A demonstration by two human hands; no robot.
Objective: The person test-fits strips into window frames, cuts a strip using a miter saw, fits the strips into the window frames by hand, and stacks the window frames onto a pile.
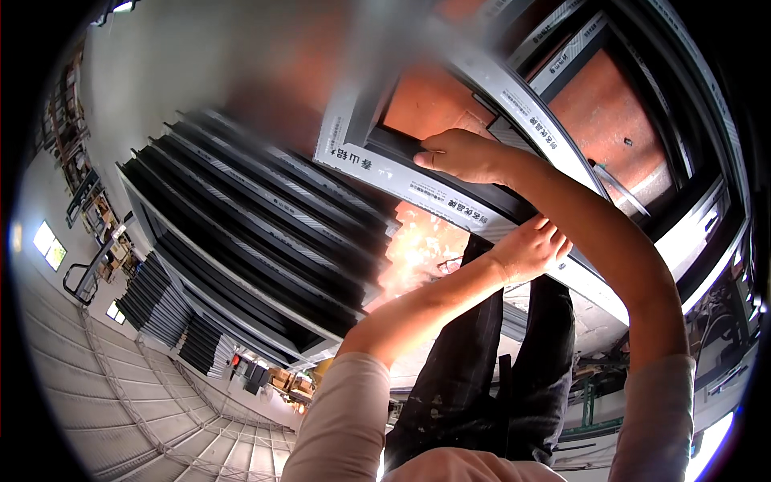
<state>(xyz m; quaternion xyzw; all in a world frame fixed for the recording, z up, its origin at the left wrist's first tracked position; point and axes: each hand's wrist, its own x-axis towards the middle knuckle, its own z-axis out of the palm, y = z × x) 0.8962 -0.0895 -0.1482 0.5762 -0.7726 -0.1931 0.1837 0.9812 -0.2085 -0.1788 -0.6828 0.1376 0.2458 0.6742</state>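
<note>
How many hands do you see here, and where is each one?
2. The right hand is at the film-covered frame, nearer its corner on the left; the left hand is along the same bar, closer to the dark trousers. No other hands show.

Frame: dark metal, inner faces smooth with low sheen; pale printed plastic film over its outer faces, slightly glossy. Stacked frames: matt dark metal, paler strips along edges. Floor: reddish, smooth, scuffed. Trousers: dark matt cloth, pale-speckled. Sleeves: plain matt cloth. Roof: ribbed sheet, likely metal, too distant to be sure.
</note>
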